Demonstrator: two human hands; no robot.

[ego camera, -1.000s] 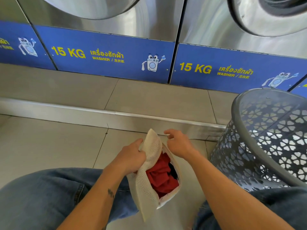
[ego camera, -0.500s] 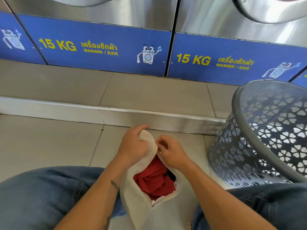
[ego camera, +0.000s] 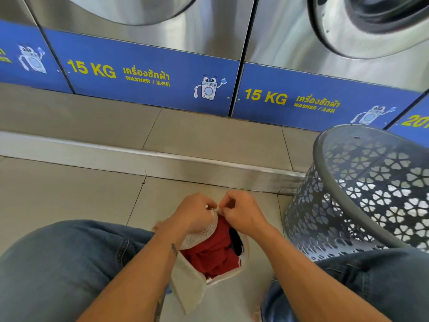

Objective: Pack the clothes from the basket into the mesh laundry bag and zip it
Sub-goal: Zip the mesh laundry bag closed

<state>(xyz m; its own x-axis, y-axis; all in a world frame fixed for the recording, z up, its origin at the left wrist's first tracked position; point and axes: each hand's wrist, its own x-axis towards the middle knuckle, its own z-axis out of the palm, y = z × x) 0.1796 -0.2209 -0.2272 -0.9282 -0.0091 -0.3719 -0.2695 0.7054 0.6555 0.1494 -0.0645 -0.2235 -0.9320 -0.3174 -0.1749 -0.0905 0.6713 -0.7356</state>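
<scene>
A white mesh laundry bag [ego camera: 190, 287] hangs between my knees with its mouth gaping open. Red clothes [ego camera: 211, 252] and a bit of dark fabric fill it. My left hand [ego camera: 195, 212] grips the far top corner of the bag's rim. My right hand [ego camera: 241, 212] pinches the same corner from the right, fingertips meeting the left hand's; a small white piece shows between them. The grey perforated basket [ego camera: 325, 219] stands on the floor at the right, and no clothes show inside it.
Stainless washing machines with blue "15 KG" panels [ego camera: 144, 73] line the far side on a raised tiled step with a metal edge [ego camera: 162, 156]. My jeans-clad knees [ego camera: 58, 263] frame the bag on a tiled floor.
My right hand came from beside the bag's mouth onto its far top corner. Both hands now meet there, pinching the corner, and the bag sits a little lower between my knees.
</scene>
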